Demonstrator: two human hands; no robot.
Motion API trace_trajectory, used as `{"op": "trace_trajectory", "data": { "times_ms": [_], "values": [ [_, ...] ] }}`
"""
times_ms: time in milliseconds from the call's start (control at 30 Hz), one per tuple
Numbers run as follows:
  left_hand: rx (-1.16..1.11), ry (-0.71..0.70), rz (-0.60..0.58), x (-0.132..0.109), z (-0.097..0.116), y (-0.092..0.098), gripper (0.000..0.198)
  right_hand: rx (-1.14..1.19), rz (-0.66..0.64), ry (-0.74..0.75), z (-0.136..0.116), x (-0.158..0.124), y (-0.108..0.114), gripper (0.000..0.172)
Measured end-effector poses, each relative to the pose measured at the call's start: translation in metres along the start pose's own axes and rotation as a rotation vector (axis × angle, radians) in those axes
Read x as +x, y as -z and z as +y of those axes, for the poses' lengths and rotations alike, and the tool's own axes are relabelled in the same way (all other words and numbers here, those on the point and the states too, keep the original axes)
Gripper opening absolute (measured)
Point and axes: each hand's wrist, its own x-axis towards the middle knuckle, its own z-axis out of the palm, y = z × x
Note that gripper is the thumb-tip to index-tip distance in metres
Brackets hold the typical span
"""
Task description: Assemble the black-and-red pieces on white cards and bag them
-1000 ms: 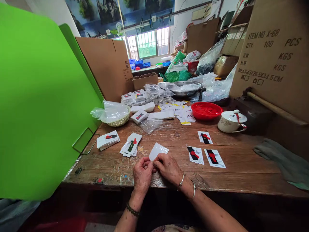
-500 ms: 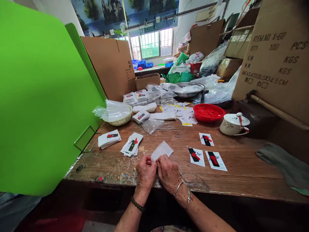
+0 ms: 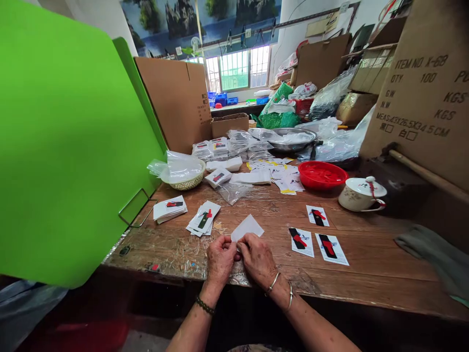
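Nearest us, two forearms reach in over the front edge of the wooden table (image 3: pixel 370 278). Left hand (image 3: pixel 221 261) and right hand (image 3: pixel 258 256) meet at the near corner of a flat white piece (image 3: pixel 248 227). Thumb and bent fingers of each pinch that corner, so we log both as grasping. The fingertips hide the pinched part; we cannot tell whether a fold, an opening or a smaller item is there.

Risk, our judgement: with the two pinches so close together, an uneven pull could crease or tear the corner. We also note film scraps (image 3: pixel 192 265) near the front edge, which might cling to the piece if it dipped that way.

Pose: backs of the hands up, fingertips turned inward and almost meeting; the right comes in more slantwise than the left.

Farther out, the piece's far end points away from us, between a fanned card pile (image 3: pixel 203 218) on the left and three printed cards (image 3: pixel 331 248) on the right. A card stack (image 3: pixel 169 209) sits left of the pile. Beyond: a basket (image 3: pixel 188 184) holding clear bags, a red bowl (image 3: pixel 322 187), a lidded cup (image 3: pixel 361 198); farthest, a barred window (image 3: pixel 234 71).
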Motion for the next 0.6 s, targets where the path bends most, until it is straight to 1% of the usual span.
{"op": "trace_trajectory", "data": {
  "times_ms": [67,167,233,300,400,500,533,600],
  "values": [
    [0.150,-0.069,0.063,0.002,0.000,-0.004,0.003,-0.101,0.057,0.044,0.001,-0.004,-0.006,0.015],
    [0.377,-0.193,0.152,0.005,0.002,-0.008,0.012,-0.228,0.136,0.065,0.002,-0.007,-0.014,0.017],
    [0.468,-0.238,0.179,0.005,0.003,-0.009,0.014,-0.279,0.182,0.080,0.003,-0.008,-0.016,0.018],
    [0.500,-0.253,0.197,0.005,0.004,-0.010,0.012,-0.310,0.227,0.108,0.004,-0.009,-0.015,0.019],
    [0.459,-0.247,0.219,0.004,0.005,-0.011,0.011,-0.333,0.268,0.156,0.001,-0.007,-0.010,0.020],
    [0.341,-0.245,0.192,0.001,0.002,-0.014,0.013,-0.332,0.257,0.180,-0.005,-0.002,-0.004,0.017],
    [0.289,-0.230,0.175,-0.001,0.001,-0.015,0.015,-0.320,0.246,0.189,-0.006,0.002,-0.002,0.018],
    [0.141,-0.135,0.126,-0.007,-0.001,-0.018,0.019,-0.281,0.244,0.195,-0.006,0.010,0.003,0.027]
  ]
}}
